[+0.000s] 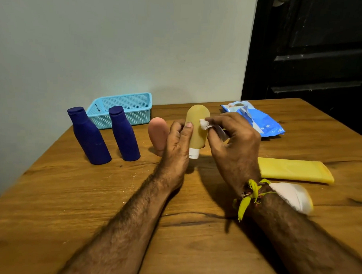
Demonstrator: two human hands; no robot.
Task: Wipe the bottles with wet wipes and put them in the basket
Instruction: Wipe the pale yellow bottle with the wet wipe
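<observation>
Now both hands' fingers [189,130] around tan bottle [197,127], wipe [204,124].

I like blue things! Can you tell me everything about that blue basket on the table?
The basket is light blue plastic, rectangular, with mesh-like perforated walls and a solid rim. It sits upright at the table's far edge near the wall, behind two dark blue bottles. Nothing seems to be inside, and neither hand touches it.

Wooden table [71,194] with dark grain streaks. Behind the table: pale grey-green wall [117,42]. Right of the wall, beyond the table's far right corner: black panelled door [312,49].
</observation>
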